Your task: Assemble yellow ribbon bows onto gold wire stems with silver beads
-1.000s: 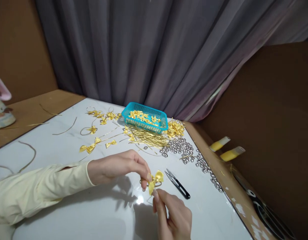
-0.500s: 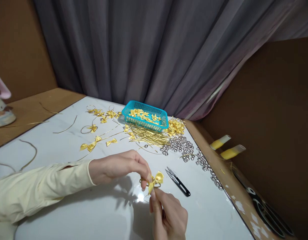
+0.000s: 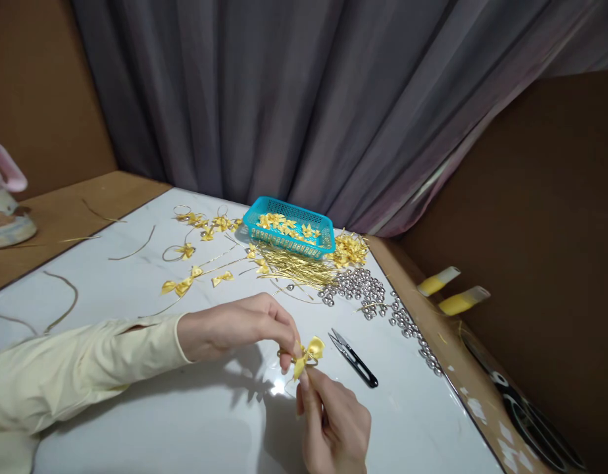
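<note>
My left hand (image 3: pixel 235 326), in a pale yellow sleeve, pinches a small yellow ribbon bow (image 3: pixel 308 352) by its left side, just above the white tabletop (image 3: pixel 185 408). From below, my right hand (image 3: pixel 333 424) comes up with thumb and forefinger closed on the bow's lower end, where a thin gold wire loops. Black thread snips (image 3: pixel 354 357) lie on the table just right of the bow.
A blue basket (image 3: pixel 290 227) of yellow bows stands at the back. Gold wires (image 3: pixel 294 268), silver beads (image 3: pixel 363 289) and loose bows (image 3: pixel 181 284) lie in front of it. Large scissors (image 3: pixel 526 411) and two yellow spools (image 3: pixel 449 293) sit on the right brown ledge.
Both hands keep hold of the bow almost in place; my right hand has edged up and slightly left against it. The view has shifted a little.
</note>
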`<state>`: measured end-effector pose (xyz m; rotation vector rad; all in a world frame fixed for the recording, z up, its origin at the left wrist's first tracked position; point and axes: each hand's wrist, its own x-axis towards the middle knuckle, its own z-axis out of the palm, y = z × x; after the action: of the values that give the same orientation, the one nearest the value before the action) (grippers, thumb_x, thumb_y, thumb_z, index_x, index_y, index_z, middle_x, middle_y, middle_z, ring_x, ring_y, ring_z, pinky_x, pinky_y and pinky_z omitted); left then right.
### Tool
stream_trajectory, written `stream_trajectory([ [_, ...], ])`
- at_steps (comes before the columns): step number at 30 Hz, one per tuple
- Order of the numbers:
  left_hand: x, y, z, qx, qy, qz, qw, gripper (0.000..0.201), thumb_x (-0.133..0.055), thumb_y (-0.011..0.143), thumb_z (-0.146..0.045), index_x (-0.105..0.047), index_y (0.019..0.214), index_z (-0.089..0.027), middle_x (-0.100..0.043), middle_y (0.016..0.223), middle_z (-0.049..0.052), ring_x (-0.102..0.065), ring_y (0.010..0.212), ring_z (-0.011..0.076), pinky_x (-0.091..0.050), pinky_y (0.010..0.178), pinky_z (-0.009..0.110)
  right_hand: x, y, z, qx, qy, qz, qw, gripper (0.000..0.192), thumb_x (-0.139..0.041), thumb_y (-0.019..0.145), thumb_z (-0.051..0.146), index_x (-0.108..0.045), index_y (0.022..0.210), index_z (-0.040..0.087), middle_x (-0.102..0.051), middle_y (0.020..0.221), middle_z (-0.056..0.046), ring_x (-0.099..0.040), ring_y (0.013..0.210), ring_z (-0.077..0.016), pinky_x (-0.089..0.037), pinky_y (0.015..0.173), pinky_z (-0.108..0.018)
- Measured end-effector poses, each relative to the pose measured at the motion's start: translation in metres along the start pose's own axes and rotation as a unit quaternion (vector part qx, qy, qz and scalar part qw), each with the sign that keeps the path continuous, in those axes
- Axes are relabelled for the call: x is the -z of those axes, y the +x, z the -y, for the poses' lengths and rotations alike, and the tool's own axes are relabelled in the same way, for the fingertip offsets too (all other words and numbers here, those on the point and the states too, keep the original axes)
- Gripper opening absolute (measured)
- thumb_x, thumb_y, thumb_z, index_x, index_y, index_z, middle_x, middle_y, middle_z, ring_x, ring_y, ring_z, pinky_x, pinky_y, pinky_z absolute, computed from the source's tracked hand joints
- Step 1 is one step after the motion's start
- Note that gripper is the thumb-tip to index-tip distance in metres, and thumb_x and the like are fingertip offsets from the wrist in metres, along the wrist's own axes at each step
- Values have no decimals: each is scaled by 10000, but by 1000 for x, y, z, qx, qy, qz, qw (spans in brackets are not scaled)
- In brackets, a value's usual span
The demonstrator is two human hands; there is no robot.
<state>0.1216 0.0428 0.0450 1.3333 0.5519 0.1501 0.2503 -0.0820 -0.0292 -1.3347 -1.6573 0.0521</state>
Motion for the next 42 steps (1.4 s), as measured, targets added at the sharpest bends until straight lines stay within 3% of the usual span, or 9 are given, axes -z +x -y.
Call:
stream_trajectory([
  [7,0,-4,-3,-23,18,-2,1000,156,-536,698,-108,-627,576,-140,-619,522,-36,-554,585,101,-415,645,200,2,9,-1,-57,112,71,990,246,-393,891,111,-494,675,171,-446,530,31,-396,437,-68,-298,442,-200],
  [18,-1,-5,0,15,26,16,999,156,-551,690,-115,-620,553,-141,-592,478,-37,-528,562,96,-404,613,189,-1,0,1,-7,22,30,999,266,-392,849,53,-451,617,169,-462,509,21,-405,436,-77,-272,475,-231],
  [28,-1,-4,5,24,66,16,997,156,-552,676,-132,-635,546,-157,-547,438,-39,-470,529,101,-348,544,198,-1,1,3,17,-18,39,999,246,-377,833,42,-443,636,175,-449,514,18,-406,437,-85,-279,465,-235],
  [32,2,-3,0,7,59,28,998,155,-553,696,-130,-646,575,-153,-580,486,-39,-512,564,100,-387,616,198,-3,4,0,3,15,15,1000,230,-392,849,59,-470,665,174,-458,515,25,-400,420,-78,-275,441,-224],
  [37,5,-1,-1,-5,79,21,997,142,-551,723,-135,-659,632,-147,-599,515,-41,-537,604,103,-395,631,193,0,6,-5,-49,58,56,996,201,-405,877,133,-510,710,173,-482,538,24,-380,419,-83,-275,423,-220],
  [42,3,0,-1,-10,103,17,994,128,-563,735,-158,-655,647,-142,-629,562,-28,-556,640,116,-406,656,201,4,7,-5,-53,89,54,993,206,-401,882,130,-544,738,168,-504,556,14,-409,442,-87,-300,447,-214],
])
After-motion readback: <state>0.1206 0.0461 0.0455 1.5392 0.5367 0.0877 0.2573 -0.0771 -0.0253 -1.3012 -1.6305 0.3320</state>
